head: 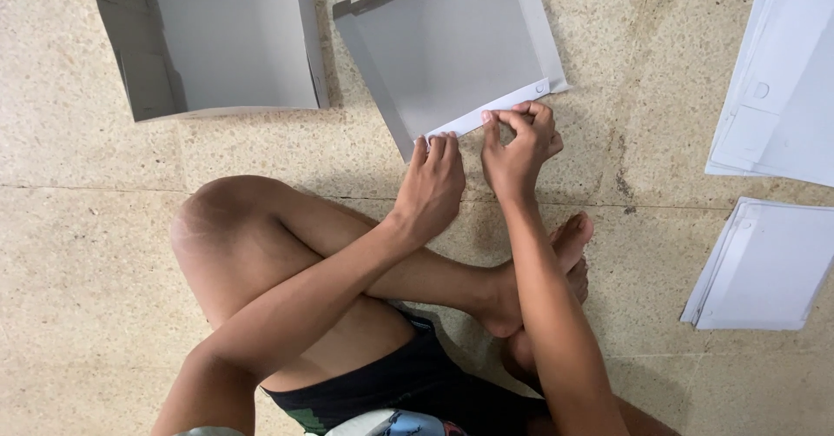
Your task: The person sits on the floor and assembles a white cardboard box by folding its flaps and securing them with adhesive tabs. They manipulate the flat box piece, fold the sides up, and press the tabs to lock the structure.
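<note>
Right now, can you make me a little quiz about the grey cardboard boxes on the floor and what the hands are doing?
1. True or false: both hands touch the same half-folded grey cardboard box.
2. Which part does the right hand pinch? A) the near white folded flap B) the far wall C) a loose sheet
3. Where are the stacks of flat white cardboard sheets lying: to the person's left or right?

Key:
1. True; the left hand presses the same flap edge.
2. A
3. Right; a finished grey cardboard box sits to the left.
</note>
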